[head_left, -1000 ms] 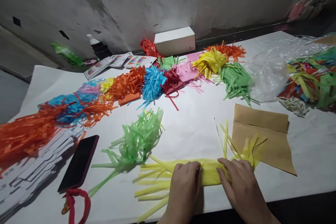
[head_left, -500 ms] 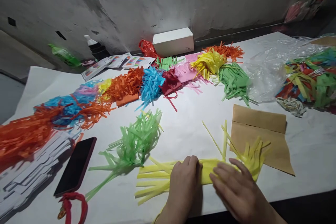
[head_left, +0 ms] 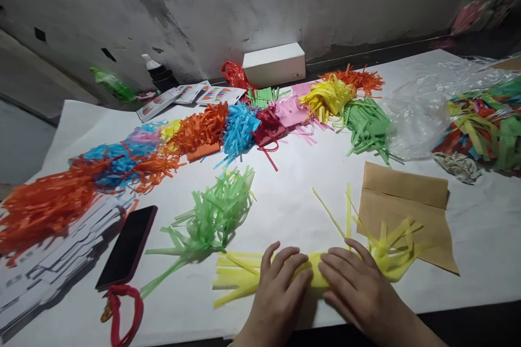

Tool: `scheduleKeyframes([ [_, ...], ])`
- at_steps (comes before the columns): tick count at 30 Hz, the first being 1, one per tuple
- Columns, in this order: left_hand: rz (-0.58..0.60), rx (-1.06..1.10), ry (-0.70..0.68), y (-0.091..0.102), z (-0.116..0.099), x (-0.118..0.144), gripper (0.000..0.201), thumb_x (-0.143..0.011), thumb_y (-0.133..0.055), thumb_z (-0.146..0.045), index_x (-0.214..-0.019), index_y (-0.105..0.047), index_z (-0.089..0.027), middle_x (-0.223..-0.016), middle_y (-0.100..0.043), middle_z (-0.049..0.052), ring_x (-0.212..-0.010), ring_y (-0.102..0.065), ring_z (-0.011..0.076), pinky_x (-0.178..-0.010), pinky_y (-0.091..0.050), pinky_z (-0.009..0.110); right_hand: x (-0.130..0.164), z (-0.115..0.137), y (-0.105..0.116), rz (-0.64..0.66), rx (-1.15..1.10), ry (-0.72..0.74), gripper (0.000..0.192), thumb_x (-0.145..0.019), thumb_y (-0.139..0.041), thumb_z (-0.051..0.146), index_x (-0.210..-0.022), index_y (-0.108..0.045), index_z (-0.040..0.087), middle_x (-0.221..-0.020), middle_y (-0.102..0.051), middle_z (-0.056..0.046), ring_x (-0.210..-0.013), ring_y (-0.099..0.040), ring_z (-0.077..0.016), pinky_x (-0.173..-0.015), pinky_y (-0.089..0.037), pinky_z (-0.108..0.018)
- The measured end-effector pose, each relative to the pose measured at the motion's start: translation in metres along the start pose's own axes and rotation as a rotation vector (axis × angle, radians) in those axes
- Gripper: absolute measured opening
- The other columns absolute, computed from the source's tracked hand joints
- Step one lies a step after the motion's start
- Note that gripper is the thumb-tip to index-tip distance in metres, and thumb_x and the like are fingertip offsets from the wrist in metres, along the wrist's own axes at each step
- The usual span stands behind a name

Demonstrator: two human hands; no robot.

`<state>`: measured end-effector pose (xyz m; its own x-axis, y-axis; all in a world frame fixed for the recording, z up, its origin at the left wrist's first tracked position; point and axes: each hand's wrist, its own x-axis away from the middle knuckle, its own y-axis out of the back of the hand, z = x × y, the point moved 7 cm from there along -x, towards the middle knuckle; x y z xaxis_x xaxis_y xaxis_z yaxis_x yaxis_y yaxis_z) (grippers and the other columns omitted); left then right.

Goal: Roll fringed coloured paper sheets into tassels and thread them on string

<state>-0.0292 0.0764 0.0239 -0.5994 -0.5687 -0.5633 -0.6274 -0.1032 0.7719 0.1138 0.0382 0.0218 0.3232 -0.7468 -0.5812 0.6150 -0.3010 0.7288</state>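
A strip of yellow tissue paper (head_left: pixel 314 270) lies across the front of the table, its middle uncut and both ends sliced into fringe. My left hand (head_left: pixel 280 282) rests over its left part, fingers spread and curved across the paper. Just to the right, my right hand (head_left: pixel 358 284) lies on the paper with fingers outstretched. Both palms hide part of the strip. Its right-hand fringe (head_left: pixel 393 249) fans out over a brown paper piece (head_left: pixel 407 222). Beyond my left hand is a green tissue tassel (head_left: pixel 220 209).
At left are a phone (head_left: pixel 127 246), a red cord loop (head_left: pixel 126 314) and stacked cut white paper (head_left: pixel 52 271). Orange fringe (head_left: pixel 52 200), blue fringe (head_left: pixel 238 127) and other colours curve along the back before a white box (head_left: pixel 274 65). Clear plastic (head_left: pixel 419 124) lies right.
My left hand has opened out, its fingers now spread over the yellow paper. My right hand has come closer to the left and lies flatter. The view has shifted slightly.
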Motion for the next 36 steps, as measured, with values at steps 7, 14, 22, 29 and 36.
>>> scheduleKeyframes([
  [7,-0.156,0.035,-0.089,0.035,-0.014,-0.005,0.028,-0.103,-0.048,-0.011,-0.101,-0.075,-0.015,-0.088,-0.078,0.003,-0.095,-0.064,0.017,-0.107,-0.037,0.041,0.017,0.008,0.025,-0.218,0.127,0.013,0.041,-0.107,-0.032,0.008,-0.122,-0.07,0.009,-0.121,-0.074,-0.009,-0.126,-0.058,-0.0241,-0.115,-0.034,-0.044],
  [14,0.038,0.064,-0.097,0.01,-0.004,-0.003,0.034,-0.107,-0.039,-0.015,-0.099,-0.072,-0.017,-0.082,-0.076,0.0,-0.085,-0.064,0.0147,-0.106,-0.033,0.038,0.034,-0.06,0.025,-0.103,0.331,-0.333,0.03,-0.097,-0.049,0.011,-0.115,-0.07,0.019,-0.118,-0.074,-0.007,-0.116,-0.064,-0.0287,-0.12,-0.023,-0.057],
  [22,0.023,0.081,-0.048,0.008,0.002,0.002,0.031,-0.105,-0.04,-0.012,-0.098,-0.069,-0.02,-0.082,-0.075,0.0,-0.081,-0.063,0.015,-0.1,-0.038,0.038,0.061,-0.1,0.089,0.136,0.426,-0.384,0.052,-0.099,-0.043,0.036,-0.149,-0.046,0.021,-0.153,-0.047,-0.014,-0.138,-0.048,-0.0356,-0.114,-0.033,-0.056],
  [29,-0.063,0.151,-0.13,0.014,-0.009,-0.004,0.028,-0.105,-0.043,-0.013,-0.097,-0.07,-0.017,-0.083,-0.075,0.001,-0.083,-0.065,0.0147,-0.101,-0.042,0.038,-0.02,-0.004,0.014,0.065,0.172,0.014,0.039,-0.103,-0.038,0.009,-0.135,-0.059,0.012,-0.115,-0.073,-0.009,-0.119,-0.061,-0.0239,-0.123,-0.013,-0.051],
  [36,0.059,0.064,-0.114,0.014,-0.004,0.0,0.031,-0.106,-0.04,-0.014,-0.103,-0.07,-0.02,-0.088,-0.077,0.0,-0.088,-0.066,0.0145,-0.106,-0.037,0.036,0.026,-0.102,0.058,0.019,0.562,-0.293,0.052,-0.079,-0.041,0.002,-0.123,-0.064,0.017,-0.115,-0.072,-0.011,-0.112,-0.063,-0.0311,-0.114,-0.024,-0.065],
])
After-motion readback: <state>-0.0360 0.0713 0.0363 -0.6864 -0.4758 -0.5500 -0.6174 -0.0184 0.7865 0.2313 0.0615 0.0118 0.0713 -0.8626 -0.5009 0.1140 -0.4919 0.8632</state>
